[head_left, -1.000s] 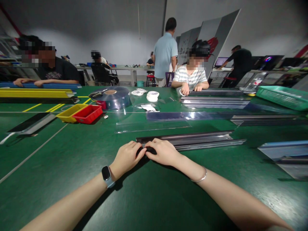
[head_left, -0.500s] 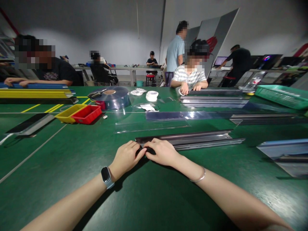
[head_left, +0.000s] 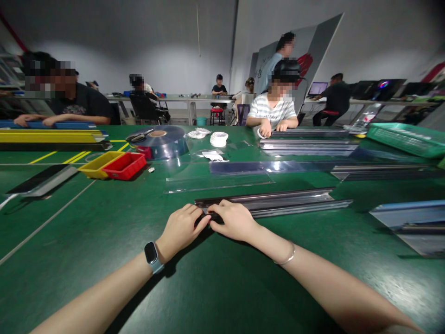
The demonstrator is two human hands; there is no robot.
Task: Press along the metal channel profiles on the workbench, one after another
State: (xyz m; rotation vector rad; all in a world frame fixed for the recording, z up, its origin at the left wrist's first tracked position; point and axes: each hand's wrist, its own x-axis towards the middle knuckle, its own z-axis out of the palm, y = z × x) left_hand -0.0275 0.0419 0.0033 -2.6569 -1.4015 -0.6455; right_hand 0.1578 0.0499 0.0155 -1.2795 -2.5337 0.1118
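A long dark channel-shaped strip (head_left: pixel 292 202) with a shiny inside lies across the green table (head_left: pixel 208 287) in front of me. My left hand (head_left: pixel 182 232) grips its left end, fingers curled over the edge and thumb along the near side. Right beside it, my right hand (head_left: pixel 234 220) is closed on the same strip, its thumb and fingertips close to the left thumb. The palms and fingers cover part of that end. Beyond the strip lies a clear plastic sheet (head_left: pixel 219 184).
Yellow (head_left: pixel 93 167) and red trays (head_left: pixel 125 167) stand left, near a large film roll (head_left: pixel 165 141) with scissors (head_left: pixel 139 135). White tape rolls (head_left: pixel 219 138) sit further back. More strips (head_left: pixel 309 147) and a green basket (head_left: pixel 406 139) are right. Co-workers (head_left: pixel 273 109) sit across the table.
My hands stay on the strip's left end with hardly any movement. In the background, the standing person in light blue has shifted right, and the person at the computers has sat down.
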